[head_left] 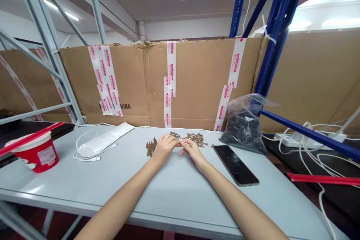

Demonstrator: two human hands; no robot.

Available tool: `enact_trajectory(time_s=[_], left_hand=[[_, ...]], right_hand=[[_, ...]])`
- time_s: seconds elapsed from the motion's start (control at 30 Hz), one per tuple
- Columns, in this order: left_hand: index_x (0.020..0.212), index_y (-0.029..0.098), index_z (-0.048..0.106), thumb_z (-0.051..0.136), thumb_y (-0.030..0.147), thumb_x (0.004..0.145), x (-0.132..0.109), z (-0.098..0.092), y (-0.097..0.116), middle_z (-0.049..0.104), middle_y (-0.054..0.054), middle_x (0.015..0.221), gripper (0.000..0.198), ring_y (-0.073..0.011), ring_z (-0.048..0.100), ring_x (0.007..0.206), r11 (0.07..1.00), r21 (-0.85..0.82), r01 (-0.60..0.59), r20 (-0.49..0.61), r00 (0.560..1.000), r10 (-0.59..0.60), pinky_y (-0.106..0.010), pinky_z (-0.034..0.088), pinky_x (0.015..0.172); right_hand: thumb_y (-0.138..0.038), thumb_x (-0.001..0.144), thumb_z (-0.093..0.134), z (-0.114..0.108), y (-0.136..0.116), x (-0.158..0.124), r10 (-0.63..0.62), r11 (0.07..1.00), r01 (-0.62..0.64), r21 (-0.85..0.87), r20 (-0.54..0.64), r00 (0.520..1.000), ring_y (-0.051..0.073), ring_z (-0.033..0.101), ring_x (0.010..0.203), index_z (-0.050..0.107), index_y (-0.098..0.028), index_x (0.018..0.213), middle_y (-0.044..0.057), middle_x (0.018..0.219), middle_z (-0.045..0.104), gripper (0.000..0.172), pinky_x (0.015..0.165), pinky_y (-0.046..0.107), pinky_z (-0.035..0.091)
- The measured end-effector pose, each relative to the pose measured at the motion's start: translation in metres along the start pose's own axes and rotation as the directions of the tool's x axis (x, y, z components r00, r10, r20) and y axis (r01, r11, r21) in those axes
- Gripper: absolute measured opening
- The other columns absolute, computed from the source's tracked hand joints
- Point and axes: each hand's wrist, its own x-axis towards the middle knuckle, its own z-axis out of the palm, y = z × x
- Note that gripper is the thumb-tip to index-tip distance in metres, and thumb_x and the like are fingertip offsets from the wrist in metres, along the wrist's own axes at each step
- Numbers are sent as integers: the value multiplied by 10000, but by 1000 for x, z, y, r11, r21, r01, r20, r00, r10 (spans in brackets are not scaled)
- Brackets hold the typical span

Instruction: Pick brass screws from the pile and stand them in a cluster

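My left hand point(165, 147) and my right hand point(192, 150) meet fingertip to fingertip above the middle of the grey table point(180, 191). The fingers of both are pinched together; whatever sits between them is too small to make out. Left of my left hand lies a pile of small brownish metal pieces point(151, 147). Behind my right hand a wider pile of similar pieces point(197, 139) spreads out, with a smaller cluster point(174, 134) between the two hands at the back.
A black phone point(236, 165) lies to the right, before a plastic bag of dark items point(244, 125). To the left are a white pouch point(105, 140) with a white cable point(95, 158) and a red cup point(38, 153). Cardboard point(197, 78) stands behind the table.
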Motion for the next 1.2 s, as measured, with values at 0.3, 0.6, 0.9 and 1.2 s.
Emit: enact_trajectory(time_s=[0.3,0.6,0.9,1.2], left_hand=[[915,179,549,352,213,905,1,-3,2,613,-27,876,200,-148,495,842,995,98,-8,123,992,-4,-319,303,819],[892,186,540,351,173,888,1,4,-1,565,-48,903,190,-165,488,843,986,159,-53,202,979,20,-329,334,818],[939,188,534,337,194,906,6,-5,-11,592,-33,898,200,-147,507,882,998,4,61,122,991,-61,-288,336,791],[850,181,546,386,289,891,8,-31,-48,585,-10,755,197,-137,512,716,883,-14,470,-359,821,-443,-294,335,757]], right_hand=[[-540,649,608,-3,-7,-3,49,998,-47,-40,47,998,132,556,556,658,-155,781,71,823,682,410,543,250,376],[-574,626,605,-1,8,5,-4,1000,4,20,-20,1000,135,546,530,631,-160,689,62,743,674,420,559,275,423],[-372,802,467,-13,9,5,-214,816,133,-563,-81,973,141,534,600,592,-185,734,17,672,625,235,610,254,376],[-251,838,464,8,7,-13,-217,368,445,-817,390,895,186,499,943,570,-223,988,46,991,604,185,817,321,324]])
